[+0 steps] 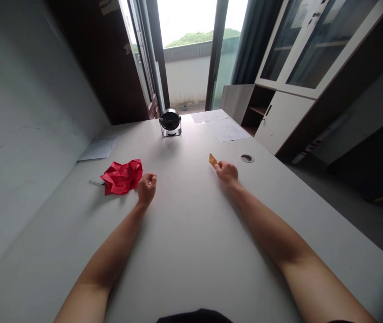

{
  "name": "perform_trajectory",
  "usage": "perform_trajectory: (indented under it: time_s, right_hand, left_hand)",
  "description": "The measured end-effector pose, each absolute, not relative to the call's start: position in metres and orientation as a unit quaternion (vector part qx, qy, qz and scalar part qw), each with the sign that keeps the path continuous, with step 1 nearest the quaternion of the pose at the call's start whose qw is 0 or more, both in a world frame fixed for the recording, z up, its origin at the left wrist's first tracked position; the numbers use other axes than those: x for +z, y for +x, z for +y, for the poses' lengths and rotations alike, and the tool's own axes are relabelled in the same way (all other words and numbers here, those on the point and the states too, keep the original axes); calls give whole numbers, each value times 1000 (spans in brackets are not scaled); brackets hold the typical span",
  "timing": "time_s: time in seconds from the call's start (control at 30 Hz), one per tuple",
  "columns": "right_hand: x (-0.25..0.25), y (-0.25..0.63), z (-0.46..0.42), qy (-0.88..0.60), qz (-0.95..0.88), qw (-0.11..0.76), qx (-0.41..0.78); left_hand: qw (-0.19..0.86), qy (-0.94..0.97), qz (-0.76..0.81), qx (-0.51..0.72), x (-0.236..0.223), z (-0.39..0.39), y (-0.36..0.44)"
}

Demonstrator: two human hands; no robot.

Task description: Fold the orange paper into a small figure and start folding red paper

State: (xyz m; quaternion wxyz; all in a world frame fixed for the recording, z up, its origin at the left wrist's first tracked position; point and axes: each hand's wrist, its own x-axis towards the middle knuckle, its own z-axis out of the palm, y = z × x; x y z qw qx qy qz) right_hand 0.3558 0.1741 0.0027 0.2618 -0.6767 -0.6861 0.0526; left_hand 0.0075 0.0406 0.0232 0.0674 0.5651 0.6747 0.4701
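Note:
My left hand [147, 188] rests on the white table as a closed fist, knuckles up. Right beside it, on its left, lies a creased red sheet [122, 177], perhaps paper, with a thin dark cord [97, 183] sticking out at its left end. The fist overlaps the sheet's right edge in view; I see nothing in its fingers. Farther right, my right hand [226, 172] pinches a small folded orange-brown paper piece [213, 160] by its lower end. The piece points up and left from the fingertips.
A small round black fan [170, 122] on a metal stand is at the table's back. Printed papers [227, 129] lie back right, a white sheet [99, 148] back left by the wall. A round cable hole [247, 158] is right of my right hand. Cabinets [283, 117] stand beyond the right edge.

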Motion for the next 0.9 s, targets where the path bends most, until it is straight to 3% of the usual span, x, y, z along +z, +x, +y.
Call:
perform_trajectory:
  time_s: [0.13, 0.27, 0.4, 0.73, 0.9]
  right_hand:
    - [-9, 393, 196, -736, -625, 259, 35]
    - [-17, 401, 200, -741, -586, 328, 0]
    - [-13, 396, 196, -727, -563, 390, -54]
    - [-1, 384, 186, -671, -630, 384, -80]
    - [0, 381, 186, -652, -647, 388, -71]
  left_hand:
    - [-48, 530, 734, 422, 36, 43, -27]
    - [-105, 459, 802, 369, 33, 43, -57]
    - [-68, 410, 855, 310, 18, 45, -77]
    - [-56, 432, 869, 234, 1, 52, -92]
    - [-57, 423, 867, 257, 2, 50, -90]
